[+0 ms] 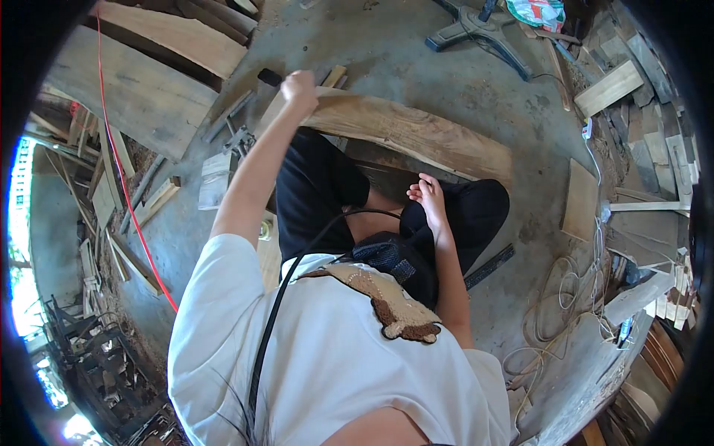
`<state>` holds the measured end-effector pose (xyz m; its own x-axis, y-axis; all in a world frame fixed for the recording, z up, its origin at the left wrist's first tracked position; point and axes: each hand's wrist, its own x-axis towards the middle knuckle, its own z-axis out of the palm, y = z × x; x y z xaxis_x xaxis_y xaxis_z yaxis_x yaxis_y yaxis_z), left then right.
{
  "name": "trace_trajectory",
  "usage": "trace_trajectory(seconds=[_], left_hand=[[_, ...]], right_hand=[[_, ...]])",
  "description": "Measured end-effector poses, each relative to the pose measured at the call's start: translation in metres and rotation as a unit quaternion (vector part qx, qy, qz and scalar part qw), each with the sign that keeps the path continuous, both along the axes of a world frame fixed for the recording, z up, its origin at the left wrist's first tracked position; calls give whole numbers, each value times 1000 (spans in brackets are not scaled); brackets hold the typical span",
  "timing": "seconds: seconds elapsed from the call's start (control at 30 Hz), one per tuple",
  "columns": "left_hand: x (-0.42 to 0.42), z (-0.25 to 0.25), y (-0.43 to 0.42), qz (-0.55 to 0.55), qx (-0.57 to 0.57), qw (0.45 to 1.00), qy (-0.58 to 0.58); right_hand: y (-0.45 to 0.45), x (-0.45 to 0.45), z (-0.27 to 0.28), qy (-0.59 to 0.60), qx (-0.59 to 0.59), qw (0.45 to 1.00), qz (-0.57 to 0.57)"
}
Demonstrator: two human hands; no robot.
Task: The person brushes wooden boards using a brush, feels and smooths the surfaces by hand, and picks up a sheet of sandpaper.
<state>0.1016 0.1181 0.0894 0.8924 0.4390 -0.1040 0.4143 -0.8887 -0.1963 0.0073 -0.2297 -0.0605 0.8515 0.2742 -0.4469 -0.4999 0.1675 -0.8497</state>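
**Curved wooden plank (428, 132) in front of folded legs (316, 189)**

Far to the left of the plank, a red cable (125, 186), and beside it, a wide flat board (134, 89). Nearer to the plank's left end, a metal tool (239, 140), of a kind too small to tell. Just beyond this same end, a dark block (269, 76). Over the end itself, the left hand (300, 91), fingers curled together in a fist; cannot tell about anything gripped inside. Below the plank's right half, above one knee, the right hand (428, 198), fingers half bent and loosely apart, with nothing clearly held. Beyond the plank's right end, a black stand base (483, 37); farther right, a loose pale board (579, 199). Judging by the bowed outline, some shaping probably already done; impossible to tell from this view how much still left.
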Motion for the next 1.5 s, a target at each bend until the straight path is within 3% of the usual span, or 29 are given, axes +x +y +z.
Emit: trace_trajectory(seconds=[0.07, 0.1, 0.13, 0.17, 0.2, 0.27, 0.47, 0.63, 0.67, 0.73, 0.8, 0.87, 0.93, 1.0, 1.07, 1.1, 1.17, 1.23, 1.3, 1.33, 1.37, 1.5], left_hand=[[24, -38, -32, -34, -9, 995, -95], [29, -53, -57, -91, 38, 993, -71], [27, -55, -86, -131, 29, 990, -36], [29, -62, -113, -156, -49, 986, -20], [28, -66, -146, -195, -10, 981, -15], [34, -87, -198, -241, -40, 968, -48], [39, -73, -265, -338, -192, 917, -85], [51, -46, -223, -260, -281, 913, -139], [55, -47, -201, -243, -367, 891, -115], [62, -61, -149, -242, -434, 853, -157], [55, -84, -93, -84, -526, 829, -172], [44, -113, -34, 4, -491, 847, -202], [27, -142, 23, 157, -497, 825, -217], [4, -139, 57, 234, -445, 825, -258], [-12, -134, 83, 240, -336, 836, -362], [-17, -121, 92, 286, -267, 855, -340], [-30, -70, 76, 271, -174, 882, -345], [-25, -50, 68, 150, -128, 920, -339], [-17, -48, 58, 15, -82, 948, -306], [-10, -44, 42, -11, -71, 952, -297], [-3, -39, 22, -1, -51, 978, -202], [34, -82, -60, -175, -24, 977, -122]], right_hand=[[0, 0, -1, -2, 5, 1000, 5], [0, 0, -2, -4, 7, 1000, 6], [-1, 1, -2, -5, 7, 1000, 6], [-1, 0, -3, -7, 8, 1000, 6], [-1, -1, -2, -9, 8, 1000, 5], [-2, -1, -1, -5, 12, 1000, 13], [-1, -1, 0, -9, 11, 1000, 8], [0, -2, -2, -19, 17, 1000, 6], [-1, -2, -2, -19, 16, 1000, 8], [-1, -1, -3, -19, 19, 1000, 12], [-1, -1, -4, -17, 21, 1000, 13], [-1, -1, -3, -17, 19, 1000, 14], [-1, -1, -3, -19, 12, 1000, 17], [0, 0, -3, -19, 9, 1000, 20], [0, 0, -3, -18, 5, 1000, 22], [0, 0, -2, -19, 3, 1000, 23], [-1, -1, -2, -17, 2, 1000, 26], [0, 0, -2, -14, 5, 1000, 27], [0, 1, -4, -19, -3, 999, 33], [0, 1, -4, -22, -7, 999, 34], [0, 1, -5, -22, -7, 999, 34], [-1, 0, -3, -19, 0, 999, 27]])
